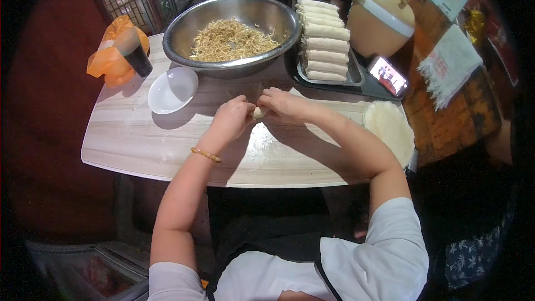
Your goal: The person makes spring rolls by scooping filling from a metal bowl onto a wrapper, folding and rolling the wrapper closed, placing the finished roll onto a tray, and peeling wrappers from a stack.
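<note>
Over the middle of the table, my left hand (pixel 229 118) and my right hand (pixel 283 105) meet with fingers curled around a spring roll (pixel 258 112). Only a pale bit of the roll shows between the fingers; the rest is hidden. Just beyond my hands stands a large steel bowl (pixel 177 50) of shredded filling (pixel 231 42). Several finished spring rolls (pixel 326 44) lie stacked on a metal tray (pixel 355 69) to the far right. A stack of round wrappers (pixel 388 134) rests near the table's right edge.
Left of my hands is a white bowl (pixel 173 92). Behind it are a dark drink cup (pixel 138 61) and an orange plastic bag (pixel 106 67). A lit phone (pixel 388 76) leans beside the tray, near a lidded tan container (pixel 379 22). A towel (pixel 450 64) lies on the wooden table.
</note>
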The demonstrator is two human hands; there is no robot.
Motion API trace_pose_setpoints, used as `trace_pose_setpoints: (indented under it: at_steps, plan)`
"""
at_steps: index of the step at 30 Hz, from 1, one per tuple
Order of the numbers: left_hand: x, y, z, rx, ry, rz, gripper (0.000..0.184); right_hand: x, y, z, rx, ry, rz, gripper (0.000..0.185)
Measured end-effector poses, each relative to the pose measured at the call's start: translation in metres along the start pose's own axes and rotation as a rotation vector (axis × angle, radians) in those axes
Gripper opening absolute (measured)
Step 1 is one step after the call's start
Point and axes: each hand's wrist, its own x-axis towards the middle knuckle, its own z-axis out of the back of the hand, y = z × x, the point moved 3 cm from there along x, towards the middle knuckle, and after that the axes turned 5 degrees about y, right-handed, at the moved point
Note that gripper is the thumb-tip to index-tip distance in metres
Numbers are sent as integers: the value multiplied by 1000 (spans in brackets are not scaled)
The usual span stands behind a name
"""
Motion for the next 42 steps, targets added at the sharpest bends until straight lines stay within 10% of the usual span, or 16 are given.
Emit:
trace_pose_setpoints:
  at_steps: [21, 29, 37, 42]
  plan:
    - [32, 67, 4, -410, 355, 207, 39, 40, -34, 29, 320, 387, -158, 23]
    - [6, -7, -2, 271, 91, 187, 10, 25, -13, 23, -109, 34, -140, 13]
    - [0, 0, -30, 525, -55, 151, 19, -3, 21, -25, -444, -461, -115, 14]
    - [22, 7, -17, 336, 347, 406, 23, 7, 12, -30, -527, -377, -152, 12]
